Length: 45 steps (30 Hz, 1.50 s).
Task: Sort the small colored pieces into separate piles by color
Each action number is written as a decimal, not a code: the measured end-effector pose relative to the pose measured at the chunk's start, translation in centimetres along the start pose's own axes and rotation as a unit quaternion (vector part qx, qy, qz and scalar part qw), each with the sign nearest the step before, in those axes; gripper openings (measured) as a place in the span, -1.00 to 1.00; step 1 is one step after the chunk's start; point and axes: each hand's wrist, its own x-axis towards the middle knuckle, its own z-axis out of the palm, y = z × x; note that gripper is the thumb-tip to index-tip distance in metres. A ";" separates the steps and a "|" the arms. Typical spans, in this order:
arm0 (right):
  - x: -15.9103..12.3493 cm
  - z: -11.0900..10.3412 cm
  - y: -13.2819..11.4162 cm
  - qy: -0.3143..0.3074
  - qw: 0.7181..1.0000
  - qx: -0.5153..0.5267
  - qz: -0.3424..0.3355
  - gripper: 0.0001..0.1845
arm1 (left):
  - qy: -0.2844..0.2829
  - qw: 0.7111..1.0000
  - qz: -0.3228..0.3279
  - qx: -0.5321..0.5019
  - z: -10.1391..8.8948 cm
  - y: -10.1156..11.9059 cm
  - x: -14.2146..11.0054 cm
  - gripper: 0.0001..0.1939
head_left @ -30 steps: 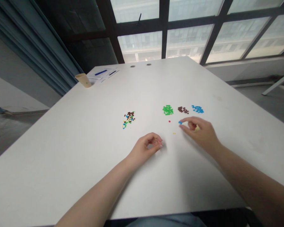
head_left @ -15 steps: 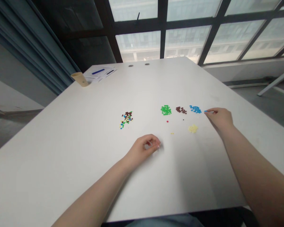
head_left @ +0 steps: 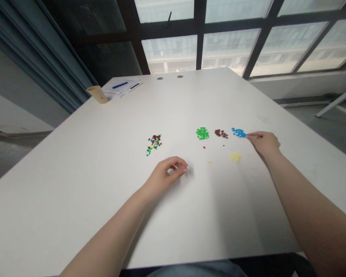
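Note:
At the right, my right hand point(head_left: 265, 142) has thumb and forefinger pinched on a small blue tile at the right edge of the blue tile pile point(head_left: 238, 132); the fingertips mostly cover that tile. My left hand point(head_left: 168, 171) hovers low over the table with its fingers curled towards the thumb, and no piece shows in it. Beyond it to the left lies a mixed pile point(head_left: 154, 143) of brown, green, blue and yellow tiles. A green pile point(head_left: 202, 133) and a brown pile point(head_left: 220, 133) sit left of the blue one. Nearer me is a pale yellow pile point(head_left: 235, 156).
One red tile point(head_left: 204, 147), a tiny dark piece point(head_left: 223, 145) and a few orange-yellow bits point(head_left: 209, 162) lie apart on the white table point(head_left: 173, 104). At the far left edge stand a beige cup point(head_left: 97, 94) and papers with a blue pen point(head_left: 120, 85).
My right hand has carried a blue tile rightwards from above the yellow pile, then brought it against the blue pile's right edge. My left hand has shifted slightly left and away from me.

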 end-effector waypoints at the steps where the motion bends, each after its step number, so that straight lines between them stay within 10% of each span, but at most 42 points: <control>1: 0.0 0.0 0.0 0.001 1.000 0.000 -0.002 -0.71 | 0.037 0.999 0.011 0.002 -1.0 -0.2 0.2 -0.88; 5: 0.0 0.1 0.0 0.003 1.000 -0.002 -0.002 -0.74 | 0.304 0.952 0.032 0.023 -6.1 -1.8 1.1 -0.86; 8: -0.3 -0.3 -0.5 0.038 0.998 0.031 -0.033 -0.74 | 0.384 0.912 -0.004 0.144 -8.6 -3.7 1.4 -0.82; 15: -6.1 -3.1 -5.8 0.144 0.920 0.185 -0.313 -0.82 | 0.207 0.901 -0.037 0.380 -7.0 -6.6 2.3 -0.77; 24: -16.4 -1.6 -10.0 -0.117 0.736 0.205 -0.635 -0.89 | 0.207 0.851 -0.123 0.467 -5.1 -5.8 2.9 -0.78; 34: -16.3 -0.5 -9.9 -0.148 0.730 0.209 -0.634 -0.85 | 0.235 0.846 -0.102 0.467 -4.5 -6.2 3.1 -0.82; 45: -15.7 -0.7 -9.6 -0.157 0.735 0.195 -0.630 -0.84 | 0.236 0.948 -0.015 0.214 -1.9 -2.3 1.5 -0.94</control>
